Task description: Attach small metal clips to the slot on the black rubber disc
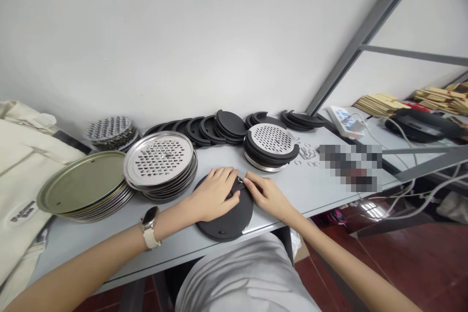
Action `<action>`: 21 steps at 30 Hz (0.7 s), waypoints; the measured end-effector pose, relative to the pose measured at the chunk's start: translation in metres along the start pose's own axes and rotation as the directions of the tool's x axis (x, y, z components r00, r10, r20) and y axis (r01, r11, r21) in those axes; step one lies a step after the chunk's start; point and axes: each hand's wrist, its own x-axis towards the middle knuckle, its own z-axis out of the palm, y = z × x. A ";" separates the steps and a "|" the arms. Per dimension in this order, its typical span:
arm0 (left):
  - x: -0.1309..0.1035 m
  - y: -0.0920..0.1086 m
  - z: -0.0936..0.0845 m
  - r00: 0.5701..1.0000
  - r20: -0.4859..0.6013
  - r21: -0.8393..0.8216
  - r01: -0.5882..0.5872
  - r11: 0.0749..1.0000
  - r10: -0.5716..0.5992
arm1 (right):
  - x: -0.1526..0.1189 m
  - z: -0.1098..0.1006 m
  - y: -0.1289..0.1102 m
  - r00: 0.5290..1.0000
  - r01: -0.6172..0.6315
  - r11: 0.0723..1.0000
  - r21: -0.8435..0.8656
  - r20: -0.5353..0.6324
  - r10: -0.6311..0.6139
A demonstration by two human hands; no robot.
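A black round disc lies flat at the table's front edge. My left hand rests on its upper left part with the fingers spread. At the disc's upper right rim, my right hand pinches a small metal ring. Right behind my hands stands a stack topped by a perforated metal plate in a black rim. Small loose metal rings are scattered to the right of that stack.
Perforated metal plates and olive-green round trays are stacked at the left. Black discs lean along the wall. A cream cloth bag is far left; a power strip lies at the right near a metal frame post.
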 end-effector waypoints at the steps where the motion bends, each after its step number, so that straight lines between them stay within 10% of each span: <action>1: 0.000 0.000 0.000 1.000 0.001 0.000 0.001 1.000 -0.001 | 0.000 0.000 0.000 1.000 -0.003 1.000 -0.004 -0.005 0.003; 21: 0.000 0.000 -0.001 0.998 0.057 0.071 -0.029 0.997 0.025 | -0.001 -0.001 -0.002 0.999 -0.031 0.998 -0.062 -0.027 0.029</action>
